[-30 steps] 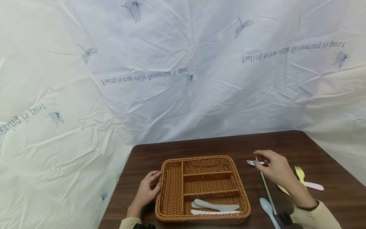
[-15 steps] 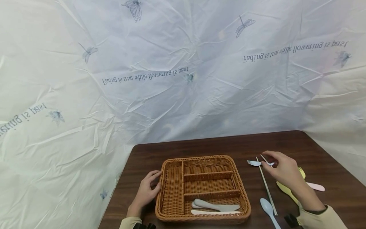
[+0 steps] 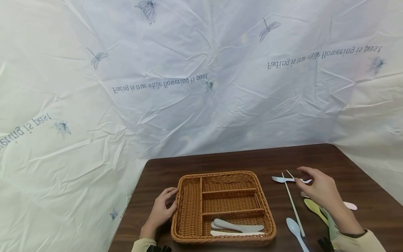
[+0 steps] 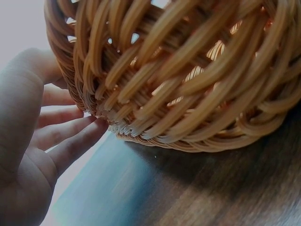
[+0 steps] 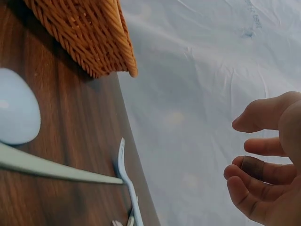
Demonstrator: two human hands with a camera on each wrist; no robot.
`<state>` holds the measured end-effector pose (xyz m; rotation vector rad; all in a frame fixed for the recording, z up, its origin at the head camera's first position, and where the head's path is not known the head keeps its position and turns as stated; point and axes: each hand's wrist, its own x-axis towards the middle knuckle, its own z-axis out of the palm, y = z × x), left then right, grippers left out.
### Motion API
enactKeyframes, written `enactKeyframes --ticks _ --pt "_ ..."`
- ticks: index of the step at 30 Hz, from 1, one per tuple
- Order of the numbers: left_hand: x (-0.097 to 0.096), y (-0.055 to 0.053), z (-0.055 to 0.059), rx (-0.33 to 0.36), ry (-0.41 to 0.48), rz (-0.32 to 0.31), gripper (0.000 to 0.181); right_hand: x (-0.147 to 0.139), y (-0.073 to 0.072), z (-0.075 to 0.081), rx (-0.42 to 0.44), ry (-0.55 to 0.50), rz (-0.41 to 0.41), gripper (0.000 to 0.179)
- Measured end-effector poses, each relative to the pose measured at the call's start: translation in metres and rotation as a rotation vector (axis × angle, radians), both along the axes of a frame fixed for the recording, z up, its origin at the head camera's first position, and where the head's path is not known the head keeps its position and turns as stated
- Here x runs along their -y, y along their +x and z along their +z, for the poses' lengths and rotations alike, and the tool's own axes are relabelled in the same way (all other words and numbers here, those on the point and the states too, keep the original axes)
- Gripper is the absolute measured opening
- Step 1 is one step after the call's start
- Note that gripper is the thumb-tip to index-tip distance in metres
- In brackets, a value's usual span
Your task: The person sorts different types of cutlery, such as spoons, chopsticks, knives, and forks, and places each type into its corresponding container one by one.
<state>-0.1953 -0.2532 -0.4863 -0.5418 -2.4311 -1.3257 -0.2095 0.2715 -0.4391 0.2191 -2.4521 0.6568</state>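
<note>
My left hand [image 3: 165, 205] rests at the left side of a wicker cutlery basket [image 3: 174, 224], its fingertips touching the woven wall [image 4: 178, 84] in the left wrist view. My right hand [image 3: 321, 185] hovers over the right part of the table, loosely bent fingers holding nothing, as the right wrist view also shows. Below its fingertips lies a white fork [image 3: 280, 179], crossing a pale chopstick [image 3: 294, 208]; a second chopstick [image 3: 288, 173] shows at its tip. In the basket's front compartment lie several knives, a grey one [image 3: 240, 227] on top.
Right of the basket, a light blue spoon [image 3: 294, 228] lies near the front. A yellow-green utensil [image 3: 316, 209] and a pink handle [image 3: 350, 205] lie partly under my right forearm. The brown table [image 3: 220, 161] ends at a white printed sheet [image 3: 201, 122].
My right hand has moved rightward over the table, uncovering more of the white fork and the second chopstick's tip. My left hand and the basket have stayed in place.
</note>
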Motion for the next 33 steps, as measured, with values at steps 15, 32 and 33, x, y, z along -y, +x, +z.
enactKeyframes --ticks 15,32,33 --pt "0.002 -0.001 0.0 0.004 -0.028 -0.017 0.039 -0.02 0.006 -0.008 0.14 0.013 -0.059 0.043" --pt "0.003 -0.002 0.0 0.017 -0.026 -0.026 0.039 -0.03 0.006 -0.012 0.175 -0.002 -0.096 0.046" --pt "0.004 -0.001 0.0 0.02 -0.027 -0.027 0.039 -0.03 0.006 -0.012 0.18 -0.003 -0.098 0.046"
